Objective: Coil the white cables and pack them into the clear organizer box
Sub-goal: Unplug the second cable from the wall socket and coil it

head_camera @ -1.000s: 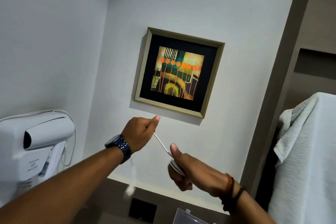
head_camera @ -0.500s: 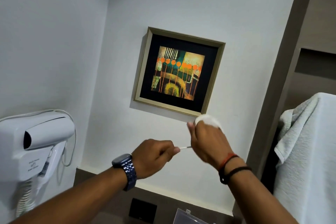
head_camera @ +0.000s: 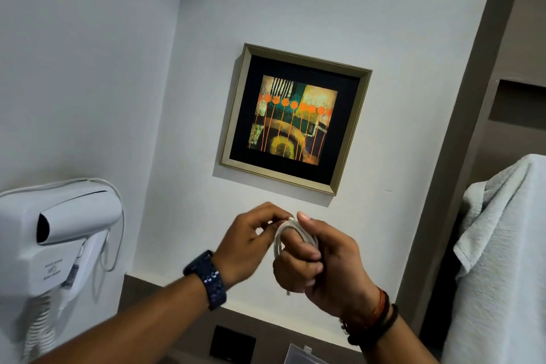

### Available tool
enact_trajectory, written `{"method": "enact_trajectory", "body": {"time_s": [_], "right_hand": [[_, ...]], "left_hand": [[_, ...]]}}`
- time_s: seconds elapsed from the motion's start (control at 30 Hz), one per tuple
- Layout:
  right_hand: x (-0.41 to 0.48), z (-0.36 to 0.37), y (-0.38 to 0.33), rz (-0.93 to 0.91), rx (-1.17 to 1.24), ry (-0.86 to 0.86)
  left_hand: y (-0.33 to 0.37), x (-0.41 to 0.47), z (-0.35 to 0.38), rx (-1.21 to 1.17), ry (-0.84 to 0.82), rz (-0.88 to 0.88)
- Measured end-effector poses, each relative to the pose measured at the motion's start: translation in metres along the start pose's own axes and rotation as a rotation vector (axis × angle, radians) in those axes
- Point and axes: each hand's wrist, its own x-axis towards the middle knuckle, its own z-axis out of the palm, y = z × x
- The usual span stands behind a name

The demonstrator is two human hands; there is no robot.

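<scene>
A white cable [head_camera: 284,234] is wound in loops around the fingers of my right hand [head_camera: 322,266], which is closed on the coil in front of the wall. My left hand [head_camera: 251,242], with a dark watch on the wrist, pinches the cable's loose end at the top of the coil, right beside my right thumb. A short tail of cable sticks out below my right fist. At the bottom edge of the view only the corner of the clear organizer box [head_camera: 301,356] shows, below my right forearm.
A white wall-mounted hair dryer [head_camera: 56,242] with its cord hangs at the left. A framed picture [head_camera: 295,118] is on the wall ahead. A pale towel [head_camera: 502,260] hangs at the right. A black wall socket [head_camera: 232,344] sits low, left of the box.
My hands have come together: the left hand moved right up to the coil, and the stretch of cable between them is now wound in. My right hand turned and dropped slightly.
</scene>
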Motion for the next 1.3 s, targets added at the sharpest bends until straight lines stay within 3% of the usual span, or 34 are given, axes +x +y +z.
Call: {"method": "enact_trajectory", "body": {"time_s": [0.2, 0.4, 0.63, 0.8, 1.03, 1.17, 1.3], "right_hand": [[-0.005, -0.011, -0.001, -0.115, 0.158, 0.070], [-0.012, -0.024, 0.004, -0.167, 0.204, 0.159], [-0.015, -0.035, 0.013, -0.191, 0.208, 0.211], [-0.019, -0.044, 0.022, -0.165, 0.082, 0.356], [-0.031, -0.046, 0.034, -0.101, -0.287, 0.599], [-0.041, -0.055, 0.040, -0.112, -0.359, 0.809], [-0.049, -0.061, 0.047, -0.096, -0.521, 0.883]], "left_hand": [[0.004, -0.006, 0.018, -0.256, 0.027, -0.253], [0.000, -0.012, 0.019, -0.508, -0.047, -0.351], [-0.007, -0.008, 0.021, -0.517, -0.082, -0.403], [-0.017, -0.007, 0.029, -0.451, -0.074, -0.451], [-0.031, -0.013, 0.040, -0.446, -0.021, -0.526], [-0.036, -0.017, 0.046, -0.507, 0.067, -0.587], [-0.042, -0.024, 0.051, -0.644, 0.088, -0.672]]}}
